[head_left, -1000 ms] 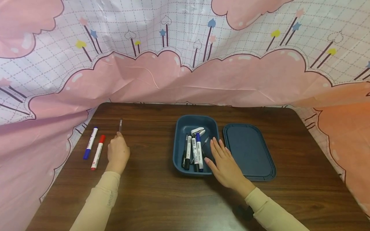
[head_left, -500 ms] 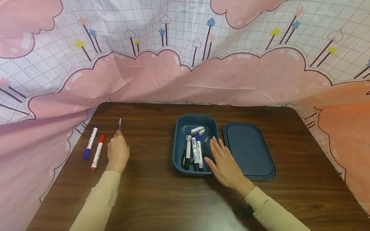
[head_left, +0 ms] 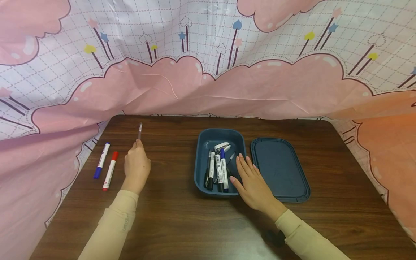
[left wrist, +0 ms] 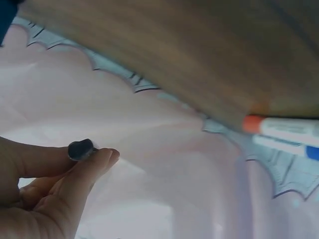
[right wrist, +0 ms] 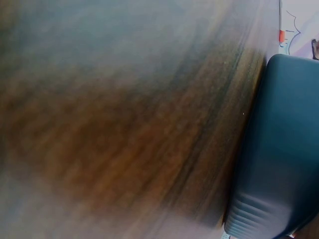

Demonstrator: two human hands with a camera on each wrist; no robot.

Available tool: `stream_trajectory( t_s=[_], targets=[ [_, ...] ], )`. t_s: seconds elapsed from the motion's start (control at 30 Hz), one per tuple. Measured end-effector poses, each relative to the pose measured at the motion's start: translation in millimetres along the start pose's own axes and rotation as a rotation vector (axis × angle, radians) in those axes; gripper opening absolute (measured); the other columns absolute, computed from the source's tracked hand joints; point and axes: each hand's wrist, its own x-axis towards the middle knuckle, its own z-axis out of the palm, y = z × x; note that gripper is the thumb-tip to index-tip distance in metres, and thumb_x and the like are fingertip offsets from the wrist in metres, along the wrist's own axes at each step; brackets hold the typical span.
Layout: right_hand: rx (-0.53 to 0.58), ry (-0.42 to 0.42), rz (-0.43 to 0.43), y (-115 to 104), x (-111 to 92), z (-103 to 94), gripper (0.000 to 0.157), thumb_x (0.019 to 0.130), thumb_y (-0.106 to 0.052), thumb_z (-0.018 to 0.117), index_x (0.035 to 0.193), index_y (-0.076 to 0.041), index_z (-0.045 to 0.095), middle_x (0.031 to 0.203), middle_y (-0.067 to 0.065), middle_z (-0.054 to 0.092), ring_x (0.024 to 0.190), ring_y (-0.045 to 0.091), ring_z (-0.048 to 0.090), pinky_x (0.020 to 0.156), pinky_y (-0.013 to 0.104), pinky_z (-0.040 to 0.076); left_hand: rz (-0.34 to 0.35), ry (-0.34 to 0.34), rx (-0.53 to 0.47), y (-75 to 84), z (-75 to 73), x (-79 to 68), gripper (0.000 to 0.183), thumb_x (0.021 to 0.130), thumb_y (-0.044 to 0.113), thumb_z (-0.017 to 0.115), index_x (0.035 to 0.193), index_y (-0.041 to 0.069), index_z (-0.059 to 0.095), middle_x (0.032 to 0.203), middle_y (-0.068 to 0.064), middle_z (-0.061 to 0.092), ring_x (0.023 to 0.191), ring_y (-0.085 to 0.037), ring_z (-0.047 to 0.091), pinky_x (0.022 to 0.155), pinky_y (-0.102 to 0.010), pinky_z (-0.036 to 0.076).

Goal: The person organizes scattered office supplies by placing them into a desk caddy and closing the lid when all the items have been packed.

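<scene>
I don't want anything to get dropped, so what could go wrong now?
The pen might slip, because the left hand pinches it toward one end and the other end sticks out.
The red marker and the blue marker next to it could roll if bumped, since they lie loose on their sides on the table.
The box might slide if the right hand, which is at its rim, pushes too hard.

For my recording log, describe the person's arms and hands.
The left sleeve and right sleeve are long, cream and close-fitting; the left bears small, unclear lettering. The left hand and right hand wear no gloves.
</scene>
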Motion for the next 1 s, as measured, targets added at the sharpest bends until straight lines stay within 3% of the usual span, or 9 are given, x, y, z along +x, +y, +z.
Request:
stream_trajectory(
  t_s=[0.17,0.4,0.47,0.57,1.0],
  targets=[
    [0.008,0.004,-0.002,-0.9,0.0,-1.0,0.070,0.102,-0.049,0.036,0.154,-0.006,0.017,0.164,0.009,0.010,0.152,0.031,0.008,0.120,0.054,0.016,0.048,0.032,-0.047,21.4,-10.1,-1.3,0.058,0.082,-0.018,0.051,0.138,-0.018,0.037,0.135,-0.037,0.047,0.111,-0.053,0.056,0.083,-0.056,0.052],
    [0.009,0.015,-0.008,-0.6,0.2,0.0,0.070,0.102,-0.048,0.037,0.154,-0.005,0.018,0.164,0.009,0.011,0.151,0.034,0.010,0.119,0.055,0.017,0.128,0.089,-0.092,52.8,-27.3,-4.7,0.054,0.083,-0.020,0.047,0.137,-0.016,0.040,0.138,-0.032,0.048,0.105,-0.049,0.062,0.076,-0.053,0.056],
    [0.007,0.019,-0.009,-0.3,0.0,0.2,0.070,0.102,-0.048,0.037,0.154,-0.005,0.019,0.164,0.010,0.012,0.151,0.034,0.011,0.119,0.056,0.018,0.138,0.101,-0.101,62.7,-31.6,-6.5,0.054,0.084,-0.019,0.047,0.138,-0.015,0.041,0.138,-0.031,0.049,0.112,-0.048,0.059,0.083,-0.057,0.053],
    [0.005,0.018,-0.007,0.1,-0.3,0.3,0.070,0.102,-0.049,0.035,0.154,-0.005,0.019,0.164,0.010,0.012,0.151,0.034,0.011,0.119,0.056,0.018,0.157,0.102,-0.119,77.7,-35.7,-9.3,0.055,0.085,-0.018,0.049,0.139,-0.013,0.041,0.139,-0.029,0.049,0.114,-0.046,0.058,0.086,-0.053,0.053],
    [0.005,0.010,-0.007,0.5,-0.6,0.2,0.070,0.102,-0.050,0.034,0.154,-0.006,0.017,0.164,0.008,0.010,0.152,0.032,0.008,0.119,0.056,0.016,0.237,0.131,-0.138,123.8,-33.2,-18.4,0.059,0.084,-0.014,0.055,0.141,-0.006,0.043,0.139,-0.023,0.053,0.103,-0.043,0.066,0.083,-0.050,0.055]
  ],
)
